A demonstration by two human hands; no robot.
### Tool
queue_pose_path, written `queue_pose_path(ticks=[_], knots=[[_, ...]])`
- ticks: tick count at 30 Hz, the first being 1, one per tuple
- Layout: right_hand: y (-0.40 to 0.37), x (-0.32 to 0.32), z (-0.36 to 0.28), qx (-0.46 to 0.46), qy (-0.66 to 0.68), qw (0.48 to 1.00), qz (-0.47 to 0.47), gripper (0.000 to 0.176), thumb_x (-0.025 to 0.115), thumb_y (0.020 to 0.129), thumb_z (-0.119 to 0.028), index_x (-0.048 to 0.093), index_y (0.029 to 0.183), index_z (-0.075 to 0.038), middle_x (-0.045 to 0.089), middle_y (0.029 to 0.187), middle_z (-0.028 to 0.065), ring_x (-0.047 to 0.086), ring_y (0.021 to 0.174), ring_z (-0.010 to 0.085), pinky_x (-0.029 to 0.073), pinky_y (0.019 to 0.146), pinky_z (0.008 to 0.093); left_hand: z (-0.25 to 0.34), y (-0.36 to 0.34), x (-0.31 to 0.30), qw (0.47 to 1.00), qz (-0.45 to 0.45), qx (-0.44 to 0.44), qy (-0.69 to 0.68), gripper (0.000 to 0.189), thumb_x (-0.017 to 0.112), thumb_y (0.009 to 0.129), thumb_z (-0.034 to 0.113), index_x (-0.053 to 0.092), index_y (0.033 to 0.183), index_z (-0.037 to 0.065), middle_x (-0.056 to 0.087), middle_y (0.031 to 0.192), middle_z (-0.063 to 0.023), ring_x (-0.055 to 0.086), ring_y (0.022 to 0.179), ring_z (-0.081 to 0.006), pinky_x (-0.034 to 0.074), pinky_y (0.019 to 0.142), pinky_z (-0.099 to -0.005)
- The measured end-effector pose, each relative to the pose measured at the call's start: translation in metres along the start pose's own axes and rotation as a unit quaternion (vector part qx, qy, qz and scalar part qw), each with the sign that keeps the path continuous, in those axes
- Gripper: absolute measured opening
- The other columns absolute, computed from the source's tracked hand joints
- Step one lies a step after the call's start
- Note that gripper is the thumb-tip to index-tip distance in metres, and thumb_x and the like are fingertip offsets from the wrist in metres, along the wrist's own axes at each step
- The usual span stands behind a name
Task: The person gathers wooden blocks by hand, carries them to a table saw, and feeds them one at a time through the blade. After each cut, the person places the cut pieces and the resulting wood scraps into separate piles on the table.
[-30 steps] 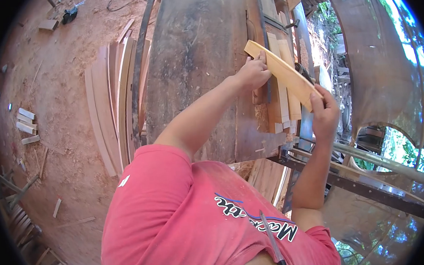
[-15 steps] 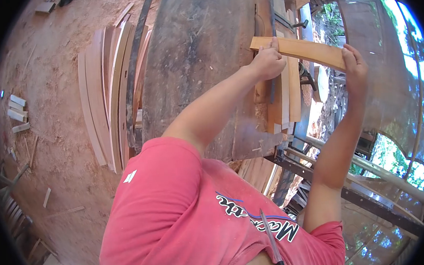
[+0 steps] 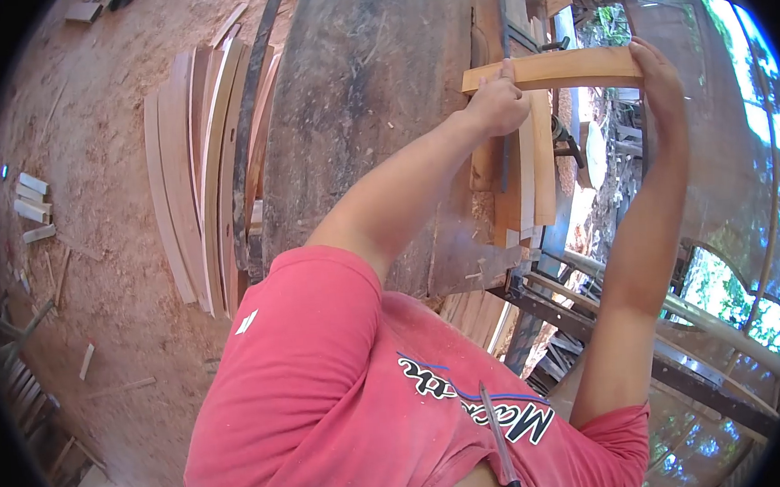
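Observation:
A short, slightly curved wooden piece (image 3: 576, 69) spans between my two hands, lying nearly level across the view. My left hand (image 3: 500, 107) is closed round its left end, above the edge of the worn work table (image 3: 355, 112). At the right end, my right hand (image 3: 659, 75) grips the piece with its fingers wrapped over the end. Beneath the piece, pale wooden boards (image 3: 520, 186) run along the table's right side, next to a dark metal strip. A metal clamp (image 3: 566, 143) is just right of these boards.
Long curved boards (image 3: 185, 185) are stacked against the table's left side. Small wood blocks (image 3: 34, 198) lie on the dusty floor (image 3: 107, 288) at far left. A metal rail (image 3: 656, 361) crosses the lower right. A pen (image 3: 498, 433) hangs at the red shirt.
The right end of the wooden piece has risen with my right hand, so the piece is now more level. My left hand has shifted slightly and still holds its left end.

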State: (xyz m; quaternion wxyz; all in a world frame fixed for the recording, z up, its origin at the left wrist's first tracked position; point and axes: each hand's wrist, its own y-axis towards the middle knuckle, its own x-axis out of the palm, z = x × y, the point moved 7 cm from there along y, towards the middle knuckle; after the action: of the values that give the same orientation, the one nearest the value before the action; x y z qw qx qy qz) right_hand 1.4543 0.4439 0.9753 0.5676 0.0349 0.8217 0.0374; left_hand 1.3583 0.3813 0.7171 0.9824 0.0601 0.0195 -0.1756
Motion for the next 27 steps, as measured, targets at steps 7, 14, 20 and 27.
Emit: queue_pose_path(ticks=[7, 14, 20, 27], knots=[[-0.156, -0.003, 0.001, 0.072, -0.123, 0.989, 0.024, 0.054, 0.059, 0.09, -0.034, 0.058, 0.129, 0.003, 0.068, 0.097, 0.0193, 0.066, 0.088, 0.0217, 0.049, 0.081, 0.0341, -0.015, -0.04, 0.014, 0.999, -0.035, 0.032, 0.023, 0.046, 0.045, 0.086, 0.023, 0.065, 0.1, -0.016, 0.012, 0.158, -0.0289, 0.016, 0.147, -0.0386, 0.013, 0.118, -0.055], [-0.377, 0.142, 0.045, 0.173, 0.008, 0.982, -0.072, 0.039, 0.073, 0.076, -0.028, 0.06, 0.101, -0.001, 0.066, 0.089, 0.0256, 0.064, 0.085, 0.0455, 0.05, 0.074, 0.0495, -0.054, -0.128, 0.032, 0.978, -0.169, 0.04, 0.115, 0.047, 0.047, 0.084, 0.021, 0.062, 0.1, -0.02, 0.012, 0.159, -0.0278, 0.018, 0.146, -0.0401, 0.015, 0.117, -0.0563], [-0.457, 0.187, 0.061, 0.185, 0.052, 0.981, 0.014, 0.043, 0.074, 0.075, -0.02, 0.061, 0.111, 0.0, 0.067, 0.088, 0.0191, 0.067, 0.087, 0.0335, 0.051, 0.075, 0.0403, -0.038, -0.186, 0.038, 0.966, -0.132, 0.113, 0.191, 0.032, 0.06, 0.073, 0.016, 0.06, 0.076, -0.016, 0.023, 0.155, -0.0296, 0.024, 0.143, -0.0442, 0.019, 0.118, -0.0519], [-0.531, 0.209, 0.113, 0.353, 0.515, 0.781, 0.013, 0.028, 0.064, 0.091, -0.023, 0.066, 0.108, -0.001, 0.062, 0.078, 0.0019, 0.054, 0.063, 0.0087, 0.039, 0.055, 0.0232, 0.044, -0.245, 0.074, 0.876, -0.239, 0.288, 0.305, 0.009, 0.06, 0.064, 0.003, 0.062, 0.07, -0.002, 0.037, 0.152, -0.0201, 0.03, 0.143, -0.0391, 0.024, 0.114, -0.0603]])
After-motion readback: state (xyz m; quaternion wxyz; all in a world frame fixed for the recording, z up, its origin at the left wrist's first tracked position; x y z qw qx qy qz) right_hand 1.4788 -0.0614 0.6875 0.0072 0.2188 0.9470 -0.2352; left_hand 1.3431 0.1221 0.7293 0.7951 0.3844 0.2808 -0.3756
